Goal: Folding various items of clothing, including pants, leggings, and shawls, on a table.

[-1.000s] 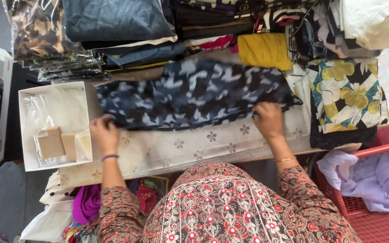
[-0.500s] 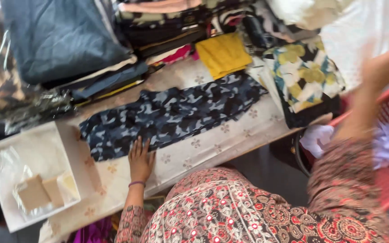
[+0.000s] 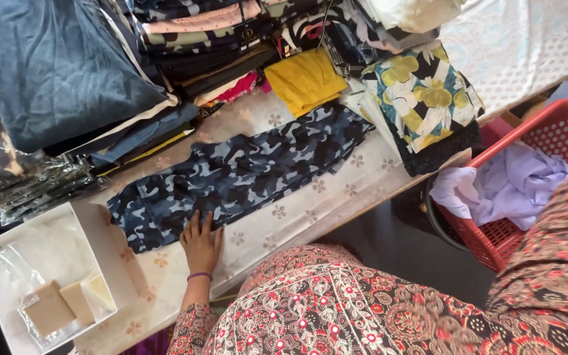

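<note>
A person in a red-patterned floral top leans over a cloth-covered surface (image 3: 310,210) printed with small flowers, the left hand (image 3: 201,243) pressed flat, fingers spread and holding nothing, on the near edge of a blue-and-black camouflage garment (image 3: 238,174). The garment lies stretched lengthwise across the middle of the surface, running from the lower left up toward the right, where its far end reaches just below a folded yellow cloth (image 3: 305,80). A purple band circles the left wrist. The right hand is out of sight; only its patterned sleeve (image 3: 547,263) shows at the right edge, so the state of that grip cannot be told. Behind the garment, stacks of folded clothing (image 3: 192,46) crowd the back of the surface, with a large dark blue denim piece (image 3: 54,72) at upper left and clear-wrapped packs beneath it. A folded fabric with yellow and white flowers (image 3: 422,98) sits just beside the garment's right end. At lower left stands an open white box (image 3: 80,223) holding clear bags and small tan cards. To the right, off the surface, a red plastic basket (image 3: 553,131) holds pale lilac cloth (image 3: 501,190).
</note>
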